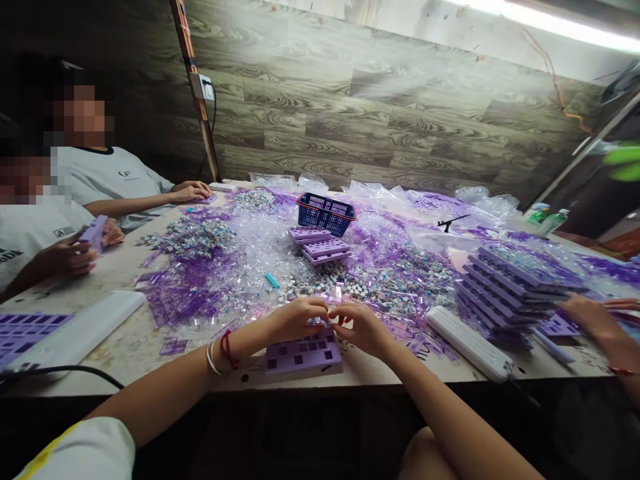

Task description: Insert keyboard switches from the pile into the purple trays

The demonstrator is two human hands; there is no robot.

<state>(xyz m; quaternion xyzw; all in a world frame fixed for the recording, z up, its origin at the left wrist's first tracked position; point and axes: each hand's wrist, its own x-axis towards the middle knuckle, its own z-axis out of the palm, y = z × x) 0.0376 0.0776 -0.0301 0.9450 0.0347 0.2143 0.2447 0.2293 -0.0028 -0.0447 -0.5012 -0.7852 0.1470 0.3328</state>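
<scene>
Meeting over the far edge of the tray (297,361), the fingers of the left hand (299,317) and right hand (366,328) are curled nearly closed; whether anything is pinched cannot be told. Beyond them parts (360,283) are heaped on the table (361,375), with the basket (325,213) set farther off

The bare left hand (300,317) and bare right hand (363,327) nearly meet over a flat lilac plastic panel with square holes (310,359), perhaps pinching a tiny clear piece (318,321). Beyond stands a dark-blue, red-rimmed plastic basket (323,217); 2 people in white shirts (125,180) sit left.
</scene>
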